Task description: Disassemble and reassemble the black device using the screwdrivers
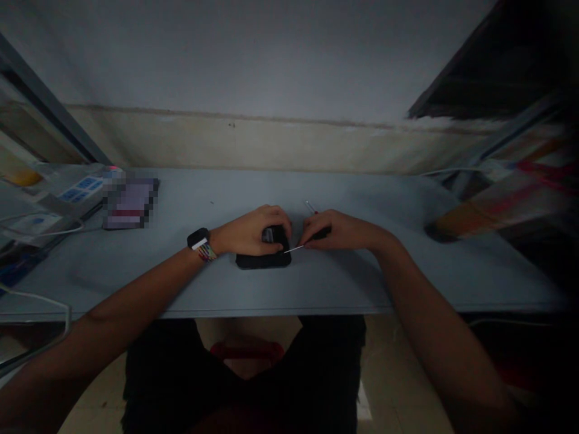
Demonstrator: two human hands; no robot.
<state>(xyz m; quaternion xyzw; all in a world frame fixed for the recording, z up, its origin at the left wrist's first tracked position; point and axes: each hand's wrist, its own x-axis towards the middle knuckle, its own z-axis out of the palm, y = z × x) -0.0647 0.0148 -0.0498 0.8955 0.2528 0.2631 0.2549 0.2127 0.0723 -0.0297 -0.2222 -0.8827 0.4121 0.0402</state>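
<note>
A black box-shaped device with rounded corners lies on the grey table. My left hand is wrapped over it, thumb on the near side and fingers round the far side, so much of it is covered. In my right hand is a screwdriver with a black handle and a thin metal shaft. The shaft points left and its tip meets the device's right side, near my left thumb. Just beyond my right hand lies a slim tool with a clear and red part, partly hidden.
A phone-like slab, blurred out, lies at the left, near a white box with blue marks and white cables. At the right lies a blurred orange and pink object. A wall stands behind the table.
</note>
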